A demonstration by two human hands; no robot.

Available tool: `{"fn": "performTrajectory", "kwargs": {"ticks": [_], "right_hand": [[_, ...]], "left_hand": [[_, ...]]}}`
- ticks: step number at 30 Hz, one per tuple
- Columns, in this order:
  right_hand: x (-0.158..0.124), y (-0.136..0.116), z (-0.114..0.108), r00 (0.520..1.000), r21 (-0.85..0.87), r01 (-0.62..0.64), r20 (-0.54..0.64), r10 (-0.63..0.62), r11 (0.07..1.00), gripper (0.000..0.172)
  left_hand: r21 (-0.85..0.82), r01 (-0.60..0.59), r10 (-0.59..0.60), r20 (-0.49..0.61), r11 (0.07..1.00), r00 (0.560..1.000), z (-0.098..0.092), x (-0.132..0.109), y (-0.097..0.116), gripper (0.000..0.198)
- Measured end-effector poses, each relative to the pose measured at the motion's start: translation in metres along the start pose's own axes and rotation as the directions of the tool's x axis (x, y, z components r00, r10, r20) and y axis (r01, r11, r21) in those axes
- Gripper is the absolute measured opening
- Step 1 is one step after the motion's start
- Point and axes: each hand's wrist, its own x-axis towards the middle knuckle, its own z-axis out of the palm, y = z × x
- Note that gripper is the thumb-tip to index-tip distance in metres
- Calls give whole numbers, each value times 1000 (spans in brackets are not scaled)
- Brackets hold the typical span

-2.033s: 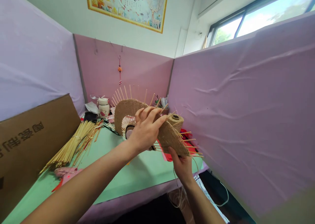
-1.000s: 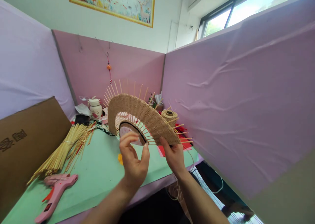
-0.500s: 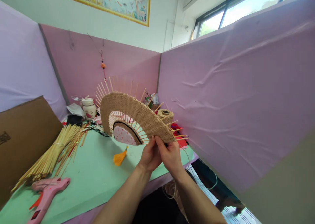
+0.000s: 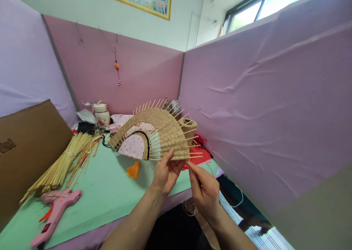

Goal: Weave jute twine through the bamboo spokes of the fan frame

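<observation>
A half-round woven fan (image 4: 171, 131) of tan cord on thin sticks is held up over the table, its stick ends poking out along the outer curve. Its inner part is a pink dotted half-disc (image 4: 132, 146) with a black edge, and an orange tassel (image 4: 133, 169) hangs below. My left hand (image 4: 166, 173) grips the fan's lower edge near the right end, thumb in front and fingers behind. Just right of it, my right hand (image 4: 205, 187) is closed, thumb and forefinger pinched at the lower right corner on what looks like the thin cord.
On the left of the green table (image 4: 104, 195) lie a pink glue gun (image 4: 56, 213), a bundle of thin sticks (image 4: 62, 162) and a cardboard sheet (image 4: 30, 151). Behind the fan stand a cord spool (image 4: 188, 128) and a white jar (image 4: 101, 115). Red material (image 4: 199, 155) lies at right.
The fan has turned to face me more fully, its left end now lower. My right hand has left the fan's face and moved down and right to its corner.
</observation>
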Motion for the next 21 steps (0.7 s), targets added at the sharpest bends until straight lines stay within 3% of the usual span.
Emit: {"fn": "performTrajectory", "kwargs": {"ticks": [3, 8, 10, 12, 13, 16, 17, 18, 19, 21], "right_hand": [[-3, 3, -8, 988, 1, 61, 142, -60, 998, 37], [-12, 13, -4, 976, 59, 53, 209, -64, 997, 31], [-14, 14, -3, 959, 111, 13, 280, -44, 994, 29], [-11, 15, -9, 902, 194, -95, 431, 3, 976, 27], [-7, 18, -13, 843, 234, -174, 538, 21, 957, 25], [9, 38, -23, 606, 266, -442, 792, 67, 857, 20], [14, 47, -23, 599, 256, -523, 789, 137, 813, 21], [20, 57, -19, 645, 278, -604, 721, 253, 747, 22], [25, 65, -13, 660, 322, -688, 650, 376, 650, 23], [35, 77, 6, 642, 461, -767, 559, 525, 447, 21]], "left_hand": [[7, -5, 6, -22, 1000, 1000, -6, -2, 4, 29], [99, 155, -173, 208, 983, 963, -26, -8, 4, 27], [160, 185, -221, 246, 970, 944, -37, -11, 3, 26], [192, 192, -232, 216, 962, 948, -47, -14, 3, 21], [197, 196, -233, 186, 961, 954, -52, -16, 3, 19], [226, 245, -271, 92, 943, 958, -65, -23, 4, 18], [243, 261, -285, 70, 934, 956, -69, -26, 4, 19], [261, 273, -296, 53, 926, 954, -72, -28, 4, 19], [278, 282, -305, 40, 918, 952, -75, -30, 4, 20], [300, 285, -306, 23, 910, 952, -81, -32, 3, 20]]}}
